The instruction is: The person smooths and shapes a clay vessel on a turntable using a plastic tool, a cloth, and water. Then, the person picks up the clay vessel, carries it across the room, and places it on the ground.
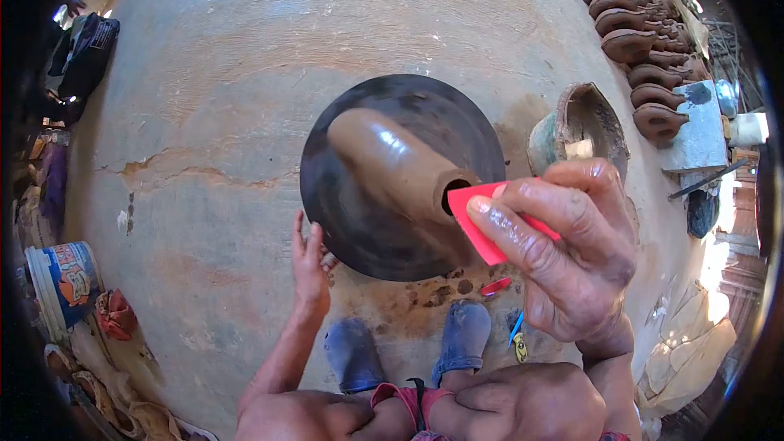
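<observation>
A tall brown clay vessel [390, 159] with a wet sheen and a dark round opening stands on the black wheel [367, 249], whose surface looks blurred. My right hand [572, 249] is raised close to the camera, pinching a flat red piece [482, 229] between thumb and fingers. The red piece overlaps the vessel's rim in view; whether they touch I cannot tell. Down at the wheel's lower left edge is my left hand [310, 261], fingers apart and holding nothing.
A worn container [543, 147] stands right of the wheel. Rows of brown clay pieces [625, 45] line the upper right, near a pale block [698, 135]. A bucket [65, 286] is at the left. Near my feet lie a red strip [496, 287] and a yellow tool [520, 349].
</observation>
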`<move>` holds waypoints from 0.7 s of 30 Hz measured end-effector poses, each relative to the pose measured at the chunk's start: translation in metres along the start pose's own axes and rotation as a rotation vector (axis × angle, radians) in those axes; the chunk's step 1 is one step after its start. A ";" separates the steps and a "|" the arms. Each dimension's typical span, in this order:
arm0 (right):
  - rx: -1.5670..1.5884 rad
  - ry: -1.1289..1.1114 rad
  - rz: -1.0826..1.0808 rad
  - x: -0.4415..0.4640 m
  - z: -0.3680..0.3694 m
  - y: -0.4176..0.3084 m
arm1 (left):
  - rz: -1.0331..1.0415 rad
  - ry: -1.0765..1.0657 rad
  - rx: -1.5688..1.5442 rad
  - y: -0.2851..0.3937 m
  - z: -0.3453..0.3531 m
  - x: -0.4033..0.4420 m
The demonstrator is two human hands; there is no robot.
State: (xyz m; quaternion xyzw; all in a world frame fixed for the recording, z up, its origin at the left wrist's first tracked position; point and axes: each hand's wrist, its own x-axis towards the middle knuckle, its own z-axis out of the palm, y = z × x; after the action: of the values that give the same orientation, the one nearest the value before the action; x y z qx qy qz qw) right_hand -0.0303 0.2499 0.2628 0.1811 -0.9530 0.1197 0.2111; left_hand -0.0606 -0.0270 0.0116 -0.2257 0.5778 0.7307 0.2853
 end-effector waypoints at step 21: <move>0.013 0.241 0.639 -0.095 -0.012 0.025 | 0.078 0.055 -0.014 -0.012 0.020 -0.004</move>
State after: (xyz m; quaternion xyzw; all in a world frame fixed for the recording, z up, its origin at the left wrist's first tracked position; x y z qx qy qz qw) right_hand 0.0440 0.3044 0.2271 -0.1406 -0.9290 0.2064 0.2729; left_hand -0.0498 -0.0058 0.0099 -0.2248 0.5887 0.7387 0.2392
